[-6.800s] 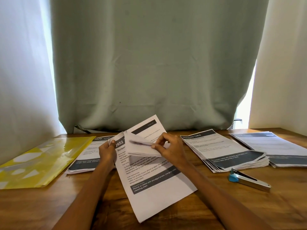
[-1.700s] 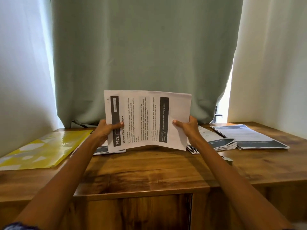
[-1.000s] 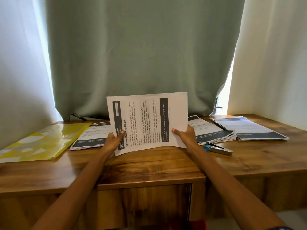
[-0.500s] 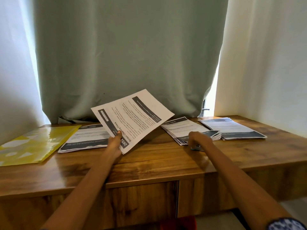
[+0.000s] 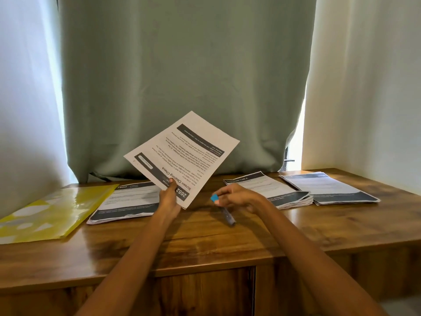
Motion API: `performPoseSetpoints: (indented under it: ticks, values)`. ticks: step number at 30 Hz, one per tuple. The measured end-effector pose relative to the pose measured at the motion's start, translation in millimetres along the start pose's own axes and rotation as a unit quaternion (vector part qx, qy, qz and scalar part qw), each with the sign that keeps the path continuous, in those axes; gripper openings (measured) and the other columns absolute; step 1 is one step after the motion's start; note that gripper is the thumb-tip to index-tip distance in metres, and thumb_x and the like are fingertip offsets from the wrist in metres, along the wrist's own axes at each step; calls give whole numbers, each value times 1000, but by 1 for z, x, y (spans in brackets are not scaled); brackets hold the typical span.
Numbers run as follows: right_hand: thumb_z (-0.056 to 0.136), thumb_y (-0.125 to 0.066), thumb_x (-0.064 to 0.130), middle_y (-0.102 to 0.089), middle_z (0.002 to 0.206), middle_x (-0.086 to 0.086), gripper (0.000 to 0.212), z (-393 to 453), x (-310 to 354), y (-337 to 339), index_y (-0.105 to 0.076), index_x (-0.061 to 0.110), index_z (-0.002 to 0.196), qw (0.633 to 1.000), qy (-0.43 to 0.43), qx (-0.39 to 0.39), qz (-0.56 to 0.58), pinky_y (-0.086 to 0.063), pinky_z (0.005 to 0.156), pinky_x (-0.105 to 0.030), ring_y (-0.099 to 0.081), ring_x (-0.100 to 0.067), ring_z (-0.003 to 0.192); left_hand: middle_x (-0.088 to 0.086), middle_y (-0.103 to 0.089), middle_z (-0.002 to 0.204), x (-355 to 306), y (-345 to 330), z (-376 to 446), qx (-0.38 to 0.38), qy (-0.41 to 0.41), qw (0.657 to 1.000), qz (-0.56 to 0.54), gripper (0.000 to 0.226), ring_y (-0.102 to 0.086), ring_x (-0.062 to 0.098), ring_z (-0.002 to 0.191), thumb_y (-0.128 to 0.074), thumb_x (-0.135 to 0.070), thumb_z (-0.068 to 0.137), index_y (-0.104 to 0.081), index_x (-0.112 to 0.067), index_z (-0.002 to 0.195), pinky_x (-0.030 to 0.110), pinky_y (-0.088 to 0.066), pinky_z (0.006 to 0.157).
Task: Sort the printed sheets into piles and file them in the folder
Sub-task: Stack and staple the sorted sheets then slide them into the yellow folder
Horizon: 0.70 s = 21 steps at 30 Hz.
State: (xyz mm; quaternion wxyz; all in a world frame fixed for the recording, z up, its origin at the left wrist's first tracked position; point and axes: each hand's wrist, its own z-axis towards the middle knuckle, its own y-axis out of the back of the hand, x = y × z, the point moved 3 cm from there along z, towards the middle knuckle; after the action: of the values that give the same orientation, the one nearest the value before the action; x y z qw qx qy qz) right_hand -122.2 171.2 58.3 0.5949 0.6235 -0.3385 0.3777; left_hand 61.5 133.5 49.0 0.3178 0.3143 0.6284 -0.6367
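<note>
Wooden worktop before a green curtain bore three sorted piles and the unfilled yellow folder; left hand pinched a loose sheaf aloft, right hand's grip held a stapler, filing seemingly pending.

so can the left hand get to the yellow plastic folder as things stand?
Probably not freely: the left hand already pinches the white printed sheets. The yellow plastic folder lies uncovered at the wooden desk's left end, past a paper pile.
</note>
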Motion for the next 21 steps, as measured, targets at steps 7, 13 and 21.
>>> performPoseSetpoints:
  ticks: [7, 13, 21]
  values:
    - [87, -59, -1, -66, 106, -10, 34, 43, 8, -40, -58, 3, 121, 972, -1, 104, 209, -52, 92, -39, -62, -21, 98, 13, -57, 128, -5, -5, 30, 7, -7, 999, -43, 37, -62, 19, 82, -46, -19, 97, -43, -12, 134, 38, -52, 72]
    - [88, -55, -2, -65, 103, -12, 27, 74, 9, -48, -59, -3, 114, 932, -7, 151, 330, -56, 83, -36, -63, -20, 93, 16, -57, 128, -5, -5, 58, 9, -13, 999, -29, 35, -62, 24, 89, -45, -21, 97, -45, -9, 130, 42, -51, 80]
    - [89, -54, 0, -67, 100, -13, 18, 101, -4, -54, -61, -1, 105, 914, -23, 147, 378, -57, 78, -33, -64, -19, 90, 13, -62, 116, 12, 5, 79, -7, 2, 1000, -14, 33, -61, 26, 95, -45, -22, 97, -46, -8, 128, 42, -51, 84]
